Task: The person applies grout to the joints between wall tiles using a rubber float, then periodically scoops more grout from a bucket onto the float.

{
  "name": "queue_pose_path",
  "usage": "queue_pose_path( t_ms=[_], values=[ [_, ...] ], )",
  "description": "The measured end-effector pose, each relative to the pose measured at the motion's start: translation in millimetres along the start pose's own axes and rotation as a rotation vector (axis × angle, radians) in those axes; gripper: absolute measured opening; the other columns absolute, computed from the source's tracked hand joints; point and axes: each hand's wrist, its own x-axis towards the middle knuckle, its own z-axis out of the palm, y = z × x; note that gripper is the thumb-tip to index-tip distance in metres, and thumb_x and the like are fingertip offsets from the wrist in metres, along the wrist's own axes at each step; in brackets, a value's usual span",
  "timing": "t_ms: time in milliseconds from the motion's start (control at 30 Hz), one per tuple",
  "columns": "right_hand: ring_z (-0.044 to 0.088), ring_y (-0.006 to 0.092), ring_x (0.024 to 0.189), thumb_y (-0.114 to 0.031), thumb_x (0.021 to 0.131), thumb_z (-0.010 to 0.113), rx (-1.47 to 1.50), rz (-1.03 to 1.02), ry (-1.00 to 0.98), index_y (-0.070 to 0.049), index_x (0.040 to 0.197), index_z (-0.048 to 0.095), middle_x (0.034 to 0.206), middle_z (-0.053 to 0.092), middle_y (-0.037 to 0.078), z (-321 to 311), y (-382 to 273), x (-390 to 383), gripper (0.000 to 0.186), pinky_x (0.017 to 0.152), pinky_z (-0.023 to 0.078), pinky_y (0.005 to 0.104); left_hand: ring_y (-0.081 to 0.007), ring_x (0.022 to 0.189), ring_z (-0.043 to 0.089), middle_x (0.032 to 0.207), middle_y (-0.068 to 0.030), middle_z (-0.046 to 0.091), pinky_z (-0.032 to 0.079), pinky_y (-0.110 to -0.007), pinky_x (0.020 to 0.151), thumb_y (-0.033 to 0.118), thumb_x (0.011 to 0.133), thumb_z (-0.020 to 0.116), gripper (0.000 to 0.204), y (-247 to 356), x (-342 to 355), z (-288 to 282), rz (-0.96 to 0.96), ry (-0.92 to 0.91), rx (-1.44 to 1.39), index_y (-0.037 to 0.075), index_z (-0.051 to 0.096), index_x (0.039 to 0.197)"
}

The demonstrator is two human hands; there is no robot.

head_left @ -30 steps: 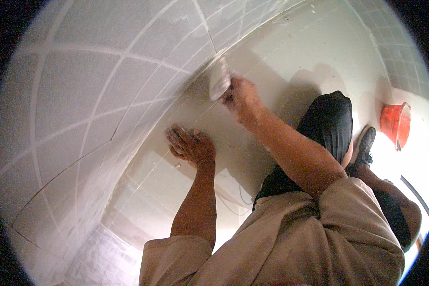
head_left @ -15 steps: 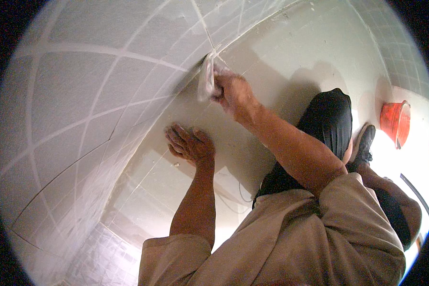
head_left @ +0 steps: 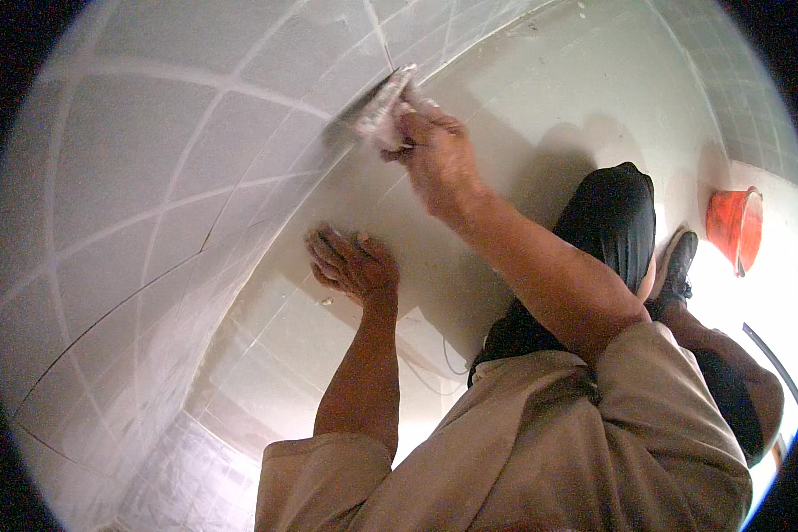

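Note:
My right hand [head_left: 442,168] is closed on a flat, whitish-smeared grout spreader [head_left: 387,111]. The spreader sits at the seam where the grey tiled wall [head_left: 142,133] meets the pale floor [head_left: 470,266], and its far corner reaches up against the wall. I cannot tell how much of its edge touches. My left hand [head_left: 356,264] lies palm down on the floor nearer to me, fingers stretched toward the wall, holding nothing. Pale residue marks its fingers. Wide, light lines run between the wall tiles.
An orange bucket [head_left: 734,229] stands at the far right, beyond my dark shoe [head_left: 676,270]. My bent knee [head_left: 614,208] in black cloth rests right of my right forearm. A small pale crumb [head_left: 327,301] lies by my left hand. Another tiled wall [head_left: 745,80] rises at upper right.
My right hand has moved the spreader slightly up along the wall and turned it, so it slants more toward the upper right. My left hand has stayed in place.

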Motion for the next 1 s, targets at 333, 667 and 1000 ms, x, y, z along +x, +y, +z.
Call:
queue_pose_path(
  t_ms=[333,667,1000],
  values=[
    [0.059,0.0183,0.077,-0.019,0.098,0.047,-0.117,0.015,-0.117,-0.001,0.106,0.061,0.091,0.062,0.008,3.5,6.1,-4.4,0.024,0.068,0.05,0.0325,-0.037,0.142,0.028,0.152,-0.0205,0.031,0.022,-0.056,0.11,0.05,0.099,0.032,0.066,1.6,-0.9,2.0,-0.023,-0.011,0.005,0.003,0.036,0.145],
    [0.051,0.017,0.062,-0.018,0.098,0.039,0.236,0.313,0.081,-0.01,0.1,0.057,0.081,0.055,0.005,-33.6,10.6,59.0,0.02,0.047,0.04,0.0295,-0.0362,0.143,0.027,0.152,-0.0194,0.031,0.021,-0.056,0.11,0.048,0.099,0.032,0.063,3.1,0.4,0.1,-0.069,-0.012,-0.009,0.006,0.035,0.146],
    [0.06,0.0219,0.086,-0.024,0.097,0.042,0.386,0.271,-0.411,-0.006,0.114,0.057,0.101,0.062,0.01,-33.9,-36.9,15.5,0.03,0.069,0.051,0.0348,-0.0367,0.142,0.028,0.153,-0.0196,0.031,0.02,-0.056,0.111,0.048,0.099,0.033,0.065,2.0,0.2,-3.7,-0.075,-0.047,0.018,0.006,0.033,0.147]
  ],
)
